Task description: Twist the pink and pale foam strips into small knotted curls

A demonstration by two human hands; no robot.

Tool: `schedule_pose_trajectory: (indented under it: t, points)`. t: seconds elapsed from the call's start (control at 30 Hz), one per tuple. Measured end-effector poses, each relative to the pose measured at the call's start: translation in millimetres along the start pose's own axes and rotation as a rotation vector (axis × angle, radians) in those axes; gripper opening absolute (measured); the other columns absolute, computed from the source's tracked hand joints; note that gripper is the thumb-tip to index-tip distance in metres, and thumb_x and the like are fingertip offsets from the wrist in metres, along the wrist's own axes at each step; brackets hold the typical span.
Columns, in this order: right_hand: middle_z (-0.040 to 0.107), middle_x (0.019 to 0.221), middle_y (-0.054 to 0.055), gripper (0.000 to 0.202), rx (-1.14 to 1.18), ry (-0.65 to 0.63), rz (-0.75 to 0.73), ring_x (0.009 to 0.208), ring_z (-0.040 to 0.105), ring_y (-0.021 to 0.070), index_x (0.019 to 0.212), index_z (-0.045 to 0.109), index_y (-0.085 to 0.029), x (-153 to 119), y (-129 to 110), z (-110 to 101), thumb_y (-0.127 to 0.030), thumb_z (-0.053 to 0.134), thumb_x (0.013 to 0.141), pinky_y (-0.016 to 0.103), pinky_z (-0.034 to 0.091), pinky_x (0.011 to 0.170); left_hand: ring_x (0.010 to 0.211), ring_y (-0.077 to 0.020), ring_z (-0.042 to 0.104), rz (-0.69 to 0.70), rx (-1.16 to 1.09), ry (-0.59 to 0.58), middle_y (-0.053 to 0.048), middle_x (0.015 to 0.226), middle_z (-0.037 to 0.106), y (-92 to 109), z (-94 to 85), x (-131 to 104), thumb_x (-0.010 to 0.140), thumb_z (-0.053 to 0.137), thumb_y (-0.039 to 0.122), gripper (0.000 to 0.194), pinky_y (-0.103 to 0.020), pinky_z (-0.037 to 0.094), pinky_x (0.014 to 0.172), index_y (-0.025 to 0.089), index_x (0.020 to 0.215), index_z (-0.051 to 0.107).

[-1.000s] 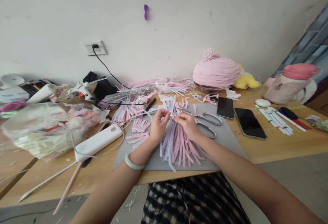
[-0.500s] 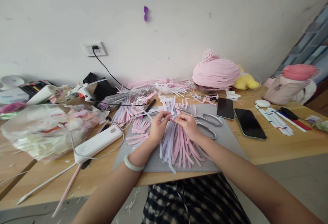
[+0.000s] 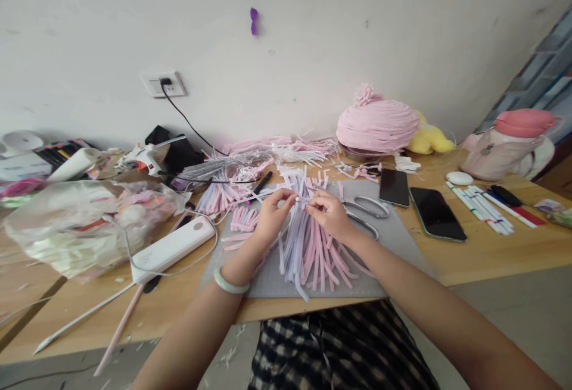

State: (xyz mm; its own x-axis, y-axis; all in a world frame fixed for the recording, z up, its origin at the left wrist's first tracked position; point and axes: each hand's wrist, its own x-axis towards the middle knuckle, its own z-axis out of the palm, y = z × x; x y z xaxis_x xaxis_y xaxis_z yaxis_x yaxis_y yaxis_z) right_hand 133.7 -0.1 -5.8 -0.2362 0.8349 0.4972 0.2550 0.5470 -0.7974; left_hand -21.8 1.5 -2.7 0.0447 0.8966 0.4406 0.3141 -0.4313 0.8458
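My left hand (image 3: 273,214) is closed, thumb and fingertips pinching a pale lavender pipe cleaner (image 3: 302,200). Opposite it, my right hand (image 3: 331,216) pinches the same piece, which looks bent or twisted between the fingertips; its exact shape is too small to tell. Below and behind the hands, cut lavender pipe cleaners (image 3: 292,256) and pink pipe cleaners (image 3: 319,262) fan out on a grey cutting mat (image 3: 402,262). Grey-handled scissors (image 3: 378,208) lie right of my right hand, their blades partly hidden. Small bent pink pieces (image 3: 245,219) rest left of my left hand.
Two phones (image 3: 393,187) and several markers (image 3: 480,208) lie right of the mat. A white power bank (image 3: 174,248) with a cable and a plastic bag (image 3: 80,229) sit left. At the back are a pink wrapped dome (image 3: 378,123) and a glue gun (image 3: 145,158).
My left hand and wrist have tilted slightly outward to the left, and the fingertips of my right hand have shifted a little. Both still pinch the pipe cleaner. The view moved slightly.
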Motion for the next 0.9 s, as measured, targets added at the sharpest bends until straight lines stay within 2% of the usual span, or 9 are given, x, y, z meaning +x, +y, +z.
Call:
schedule_pose_trajectory:
  t: [0.27, 0.43, 0.57, 0.7, 0.77, 0.9]
  points:
    - [0.043, 0.064, -0.001, 0.016, -0.052, -0.035, -0.125, 0.062, 0.045, 0.0118, 0.057, 0.053, -0.016, 0.7, -0.9, -9.8, -0.014, 0.053, 0.073, 0.026, 0.035, 0.060, 0.066, -0.0119, 0.050, -0.042, -0.099, -0.057, 0.001, 0.067, 0.057, 0.7, -2.5, 3.7, 0.069, 0.060, 0.025, 0.009, -0.024, 0.039, 0.068, 0.016, 0.070, 0.059]
    - [0.051, 0.072, 0.003, 0.013, -0.030, -0.100, -0.167, 0.070, 0.050, 0.0135, 0.065, 0.057, -0.016, 0.8, -0.5, -11.6, -0.016, 0.050, 0.076, 0.027, 0.038, 0.067, 0.063, -0.0105, 0.050, -0.090, -0.300, -0.173, 0.001, 0.066, 0.057, 1.8, -0.7, 2.6, 0.071, 0.059, 0.028, 0.013, -0.024, 0.040, 0.066, 0.015, 0.075, 0.062]
    - [0.058, 0.083, 0.005, 0.013, 0.094, -0.064, -0.088, 0.081, 0.054, 0.0163, 0.069, 0.061, -0.017, 3.2, 0.4, -10.3, -0.025, 0.053, 0.077, 0.030, 0.039, 0.077, 0.061, -0.0098, 0.051, -0.094, -0.457, -0.224, 0.000, 0.067, 0.059, 0.1, -4.2, 3.4, 0.071, 0.061, 0.028, 0.014, -0.023, 0.041, 0.065, 0.016, 0.076, 0.063]
    - [0.063, 0.081, 0.004, 0.017, 0.296, -0.022, 0.115, 0.081, 0.056, 0.0176, 0.072, 0.062, -0.019, 6.6, -0.4, -9.9, -0.035, 0.059, 0.071, 0.031, 0.041, 0.077, 0.067, -0.0112, 0.054, -0.058, -0.498, -0.235, -0.002, 0.072, 0.060, -0.4, -8.0, 2.8, 0.070, 0.064, 0.028, 0.013, -0.025, 0.041, 0.069, 0.016, 0.074, 0.063]
    - [0.064, 0.079, 0.003, 0.018, 0.372, -0.015, 0.180, 0.078, 0.057, 0.0170, 0.074, 0.062, -0.019, 7.8, -0.8, -10.4, -0.036, 0.062, 0.068, 0.030, 0.041, 0.075, 0.072, -0.0125, 0.055, -0.050, -0.506, -0.248, -0.003, 0.076, 0.061, 1.3, -8.1, 1.8, 0.067, 0.066, 0.028, 0.014, -0.026, 0.042, 0.072, 0.015, 0.071, 0.062]
    - [0.065, 0.084, 0.003, 0.015, 0.442, 0.033, 0.189, 0.084, 0.057, 0.0172, 0.072, 0.062, -0.019, 9.1, 0.3, -11.6, -0.032, 0.064, 0.066, 0.031, 0.040, 0.079, 0.073, -0.0122, 0.056, -0.082, -0.548, -0.227, -0.002, 0.076, 0.061, 4.5, -6.6, -0.2, 0.062, 0.071, 0.028, 0.021, -0.026, 0.042, 0.073, 0.016, 0.077, 0.063]
